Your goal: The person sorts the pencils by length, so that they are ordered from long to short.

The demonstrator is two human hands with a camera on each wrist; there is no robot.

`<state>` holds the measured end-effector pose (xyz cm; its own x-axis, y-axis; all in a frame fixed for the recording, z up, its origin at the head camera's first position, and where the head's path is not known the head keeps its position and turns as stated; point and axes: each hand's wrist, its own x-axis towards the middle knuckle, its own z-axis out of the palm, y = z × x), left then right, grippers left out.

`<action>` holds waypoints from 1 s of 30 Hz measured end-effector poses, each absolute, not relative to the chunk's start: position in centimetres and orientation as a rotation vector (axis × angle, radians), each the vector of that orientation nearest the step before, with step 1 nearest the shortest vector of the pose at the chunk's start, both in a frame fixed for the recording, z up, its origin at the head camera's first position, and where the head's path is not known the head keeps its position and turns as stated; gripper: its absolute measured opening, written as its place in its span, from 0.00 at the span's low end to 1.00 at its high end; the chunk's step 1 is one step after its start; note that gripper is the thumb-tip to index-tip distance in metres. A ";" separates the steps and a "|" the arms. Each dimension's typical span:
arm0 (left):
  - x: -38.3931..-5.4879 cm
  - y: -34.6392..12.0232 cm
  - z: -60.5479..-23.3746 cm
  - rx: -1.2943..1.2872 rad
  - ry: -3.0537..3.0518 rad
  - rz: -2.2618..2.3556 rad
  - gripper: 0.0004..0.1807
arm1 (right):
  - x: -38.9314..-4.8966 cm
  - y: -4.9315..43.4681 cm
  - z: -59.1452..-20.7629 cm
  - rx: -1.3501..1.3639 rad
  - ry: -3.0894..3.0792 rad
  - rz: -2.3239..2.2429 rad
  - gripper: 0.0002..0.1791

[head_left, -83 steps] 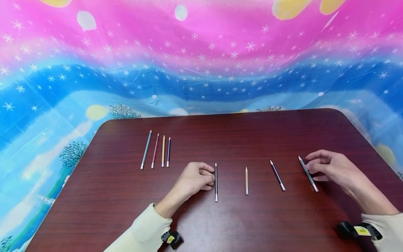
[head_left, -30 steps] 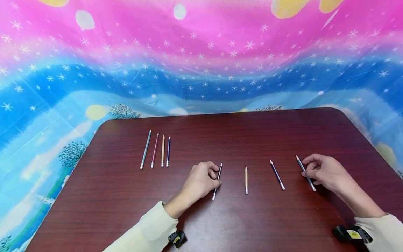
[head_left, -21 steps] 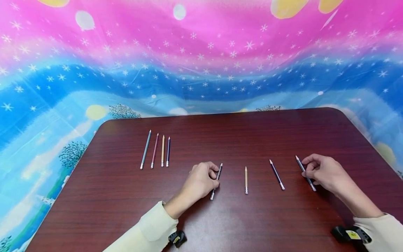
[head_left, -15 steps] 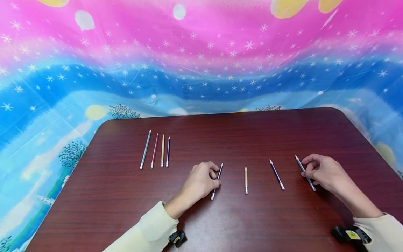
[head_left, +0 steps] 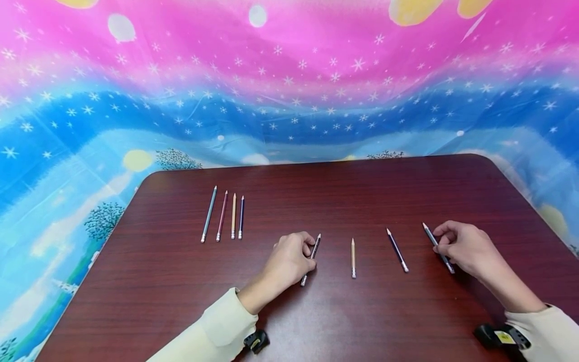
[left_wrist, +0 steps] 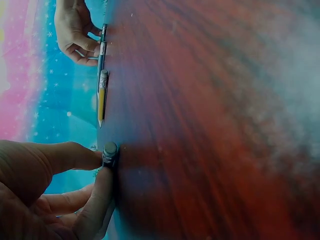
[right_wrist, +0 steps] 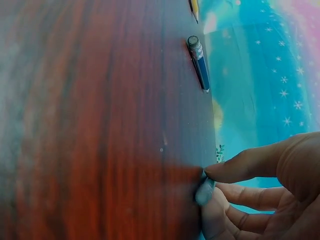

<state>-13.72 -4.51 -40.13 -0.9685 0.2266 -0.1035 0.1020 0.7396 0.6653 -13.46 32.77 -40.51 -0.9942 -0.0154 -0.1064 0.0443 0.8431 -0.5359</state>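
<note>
"how far along is it?"

"about half, i'd judge: four pencils (head_left: 233, 216) lie side by side at the table's (head_left: 325, 191) left; four lie spread out."

"and the hands?"

"i see the left hand (head_left: 289, 259) pinching a black pencil (head_left: 316, 246), the right hand (head_left: 468, 247) a blue-grey pencil (head_left: 429, 233); the yellow pencil (head_left: 353, 259) and navy pencil (head_left: 396, 249) between are untouched."

"lifted?"

"can't tell; fingers (left_wrist: 96, 204) hide both middles, and the wrist views lose their tips."
</note>
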 end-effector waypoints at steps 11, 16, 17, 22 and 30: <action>-13.8 -4.5 -39.9 0.262 2.741 1.050 0.22 | -13.7 32.7 -40.3 0.016 2.953 -0.785 0.11; -13.9 -4.6 -39.9 0.267 2.721 1.067 0.21 | -13.8 32.7 -40.4 0.019 2.952 -0.787 0.11; -13.9 -4.6 -39.9 0.270 2.715 1.072 0.21 | -13.8 32.7 -40.4 0.019 2.953 -0.787 0.11; -14.1 -4.9 -40.0 0.261 2.674 1.104 0.20 | -13.7 32.6 -40.3 0.026 2.952 -0.805 0.10; -14.5 -5.7 -40.3 0.204 2.574 1.222 0.18 | -13.6 31.8 -40.0 0.065 2.874 -0.972 0.13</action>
<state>-14.50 -5.65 -40.26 -0.9496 0.2465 -0.1935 0.0059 0.6315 0.7754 -13.55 31.79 -39.96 -0.9934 0.0066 -0.1146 0.0748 0.7947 -0.6024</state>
